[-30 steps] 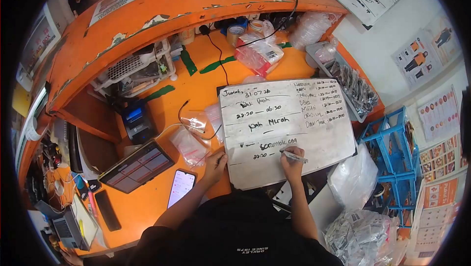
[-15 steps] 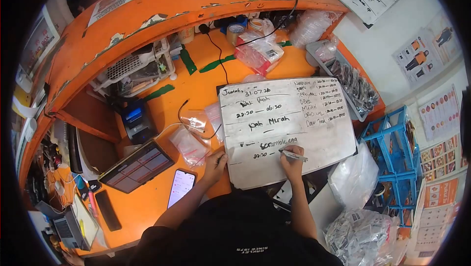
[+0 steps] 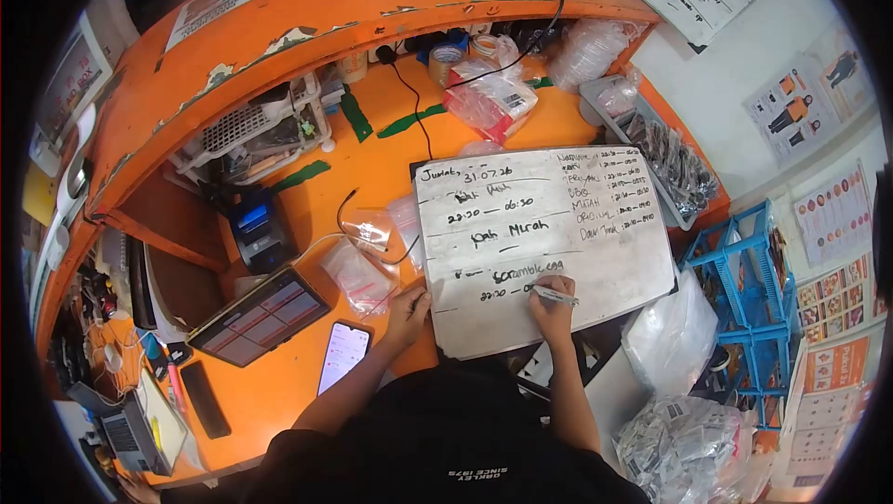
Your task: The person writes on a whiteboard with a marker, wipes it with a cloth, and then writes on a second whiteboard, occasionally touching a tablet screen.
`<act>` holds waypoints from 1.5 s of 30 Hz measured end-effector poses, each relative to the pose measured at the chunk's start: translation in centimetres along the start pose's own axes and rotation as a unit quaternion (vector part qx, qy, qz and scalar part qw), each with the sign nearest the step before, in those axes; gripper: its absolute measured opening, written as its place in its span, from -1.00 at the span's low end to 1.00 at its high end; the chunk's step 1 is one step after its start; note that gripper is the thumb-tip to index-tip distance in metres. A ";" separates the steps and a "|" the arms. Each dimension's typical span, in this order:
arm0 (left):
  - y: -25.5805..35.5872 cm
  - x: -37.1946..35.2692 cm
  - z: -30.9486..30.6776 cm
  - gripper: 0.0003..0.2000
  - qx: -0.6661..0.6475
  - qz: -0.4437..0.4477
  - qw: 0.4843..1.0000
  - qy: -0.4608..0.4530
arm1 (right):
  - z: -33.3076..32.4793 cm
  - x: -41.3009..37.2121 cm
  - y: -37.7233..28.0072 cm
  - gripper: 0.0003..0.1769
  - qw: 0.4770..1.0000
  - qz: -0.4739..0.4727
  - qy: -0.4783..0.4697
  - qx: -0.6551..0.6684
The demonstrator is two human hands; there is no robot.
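Note:
A whiteboard [image 3: 614, 271] with black handwriting lies at a tilt on the orange desk. Closed round a marker [image 3: 558, 296], my right hand [image 3: 553, 311] rests on the lower part of the board, its tip beside the written "22:30 —". My left hand [image 3: 407, 314] has its fingers curled at the board's lower left edge, gripping it. Just left of that hand and forearm, a phone [image 3: 343, 356] lies with its screen lit. Beyond it stands a tablet [image 3: 259, 318] showing red and dark tiles.
Plastic packets [image 3: 358, 276] and a cable lie left of the board. A black printer [image 3: 260, 225] and white basket [image 3: 251, 137] stand behind. At the right are a grey cutlery tray [image 3: 684, 211], blue racks [image 3: 744, 318] and a stuffed plastic bag [image 3: 684, 448]. Another person's hand [image 3: 139, 487] shows lower left.
More writing has appeared after the dash beside the marker tip. My right hand and the marker have shifted very slightly; my left hand has stayed in place.

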State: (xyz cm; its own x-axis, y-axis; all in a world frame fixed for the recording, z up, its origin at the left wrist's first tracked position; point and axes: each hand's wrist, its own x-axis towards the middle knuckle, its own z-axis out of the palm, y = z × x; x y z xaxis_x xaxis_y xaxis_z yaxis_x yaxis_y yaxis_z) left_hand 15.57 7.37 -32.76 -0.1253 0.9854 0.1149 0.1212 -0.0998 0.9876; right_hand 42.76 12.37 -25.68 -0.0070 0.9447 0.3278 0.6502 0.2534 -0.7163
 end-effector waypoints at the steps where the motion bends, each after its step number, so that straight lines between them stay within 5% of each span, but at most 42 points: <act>1: 0.1 0.0 0.0 -0.75 0.004 -0.012 1.000 -0.003 | 0.0 0.1 0.0 -0.83 1.000 -0.007 0.004 0.003; 45: 0.0 -0.2 0.0 -0.78 0.008 0.007 1.000 -0.003 | -1.3 0.5 0.6 -0.86 0.997 0.018 0.069 -0.033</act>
State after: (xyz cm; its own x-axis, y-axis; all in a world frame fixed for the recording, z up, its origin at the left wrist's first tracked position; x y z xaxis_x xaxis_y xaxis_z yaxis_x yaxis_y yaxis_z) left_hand 15.60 7.22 -32.73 -0.1171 0.9847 0.1288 0.1395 -0.1121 0.9839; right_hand 44.15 12.71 -25.13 0.1191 0.9142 0.3873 0.6960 0.2013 -0.6892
